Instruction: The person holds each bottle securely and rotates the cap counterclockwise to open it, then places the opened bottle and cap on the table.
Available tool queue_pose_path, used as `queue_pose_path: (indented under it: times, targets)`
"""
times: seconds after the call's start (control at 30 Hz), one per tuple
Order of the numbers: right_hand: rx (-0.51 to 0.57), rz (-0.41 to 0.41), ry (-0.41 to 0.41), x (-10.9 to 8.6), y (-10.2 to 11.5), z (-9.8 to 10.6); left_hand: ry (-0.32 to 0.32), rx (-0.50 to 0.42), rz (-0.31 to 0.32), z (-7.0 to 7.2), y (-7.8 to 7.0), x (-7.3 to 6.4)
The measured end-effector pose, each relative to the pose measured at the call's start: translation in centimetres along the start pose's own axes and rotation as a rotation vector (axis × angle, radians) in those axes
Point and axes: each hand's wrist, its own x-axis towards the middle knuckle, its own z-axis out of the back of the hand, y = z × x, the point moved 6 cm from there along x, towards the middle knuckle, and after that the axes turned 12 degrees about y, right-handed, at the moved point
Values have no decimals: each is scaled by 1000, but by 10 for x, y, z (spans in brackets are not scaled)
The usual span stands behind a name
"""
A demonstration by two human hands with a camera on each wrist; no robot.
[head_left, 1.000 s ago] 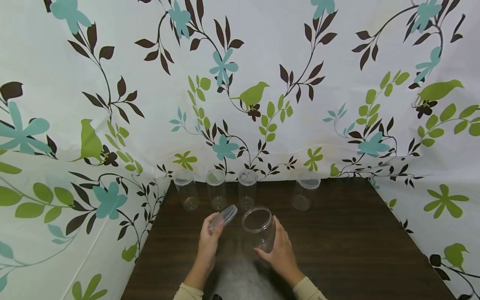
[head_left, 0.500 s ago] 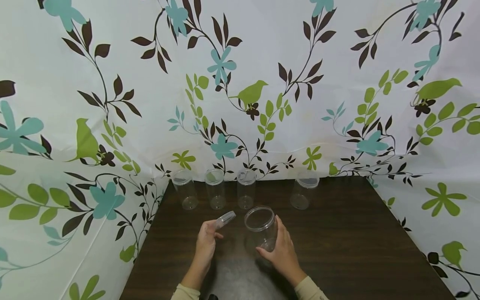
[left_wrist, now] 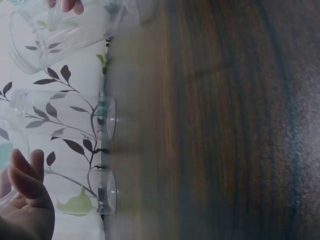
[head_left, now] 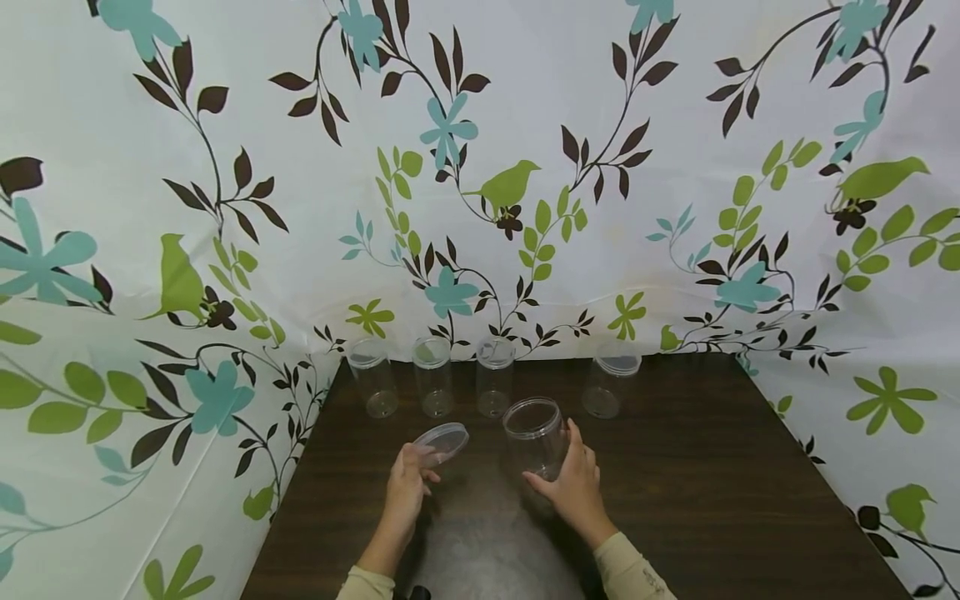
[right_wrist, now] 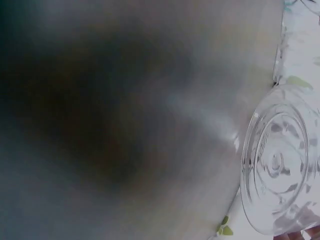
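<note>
My left hand (head_left: 405,492) pinches a clear round plastic lid (head_left: 444,442) by its near edge, tilted, above the table. To its right, my right hand (head_left: 576,492) grips a clear plastic jar (head_left: 534,442) from the right side. That jar's mouth is uncovered and faces up, leaning slightly left. Lid and jar are apart. In the left wrist view, curled fingers of the left hand (left_wrist: 27,200) show at the lower left, with the held jar (left_wrist: 70,40) at the top. The right wrist view shows the jar's ringed base (right_wrist: 275,162); most of the right hand is hidden there.
Along the back edge of the dark wooden table (head_left: 712,483) stand several clear lidded jars: a left group including one jar (head_left: 375,383), and a separate jar (head_left: 610,383) farther right. Behind them hangs a white sheet (head_left: 300,208) with leaves, flowers and birds.
My right hand has moved the jar a little right and away from me. The left hand has drawn slightly left, turning the lid edge-on, then flatter. The gap between them has widened.
</note>
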Motion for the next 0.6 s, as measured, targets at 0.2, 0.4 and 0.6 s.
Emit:
queue_pose_path:
  times: [0.2, 0.4, 0.6]
  targets:
    - [103, -94, 36, 27, -16, 6, -15, -23, 31, 5, 2, -1]
    - [165, -117, 37, 53, -22, 8, -19, 1, 16, 11, 1, -2]
    - [206, -115, -9, 74, -29, 5, -18, 1, 22, 17, 4, -1]
